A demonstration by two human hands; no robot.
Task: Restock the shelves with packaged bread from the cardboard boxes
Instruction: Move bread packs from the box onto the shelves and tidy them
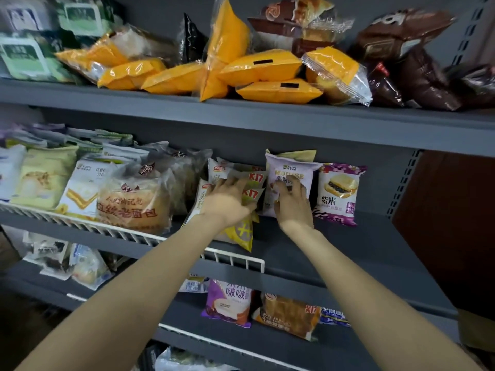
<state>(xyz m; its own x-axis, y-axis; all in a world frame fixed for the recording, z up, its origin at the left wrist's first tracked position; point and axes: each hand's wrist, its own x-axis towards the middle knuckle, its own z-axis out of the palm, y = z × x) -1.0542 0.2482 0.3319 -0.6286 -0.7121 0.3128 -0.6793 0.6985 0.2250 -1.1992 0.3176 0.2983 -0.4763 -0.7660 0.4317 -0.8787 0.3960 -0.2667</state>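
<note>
Both my hands reach onto the middle grey shelf (348, 250). My left hand (227, 202) lies with spread fingers on a stack of white and yellow bread packs (254, 180) with red lettering, pressing them. My right hand (293, 204) touches the front of an upright pale purple mousse bread pack (292, 170), fingers bent against it. A purple-and-white rice bread pack (338, 194) stands just right of it. No cardboard box is in view.
Yellow bread packs (259, 68) and brown ones (417, 62) pile on the top shelf. A large round loaf pack (134, 199) and pale packs sit left behind a white wire rail (233, 259). The lower shelf holds a purple pack (230, 301) and an orange pack (289, 314). Bare shelf lies right of the rice bread pack.
</note>
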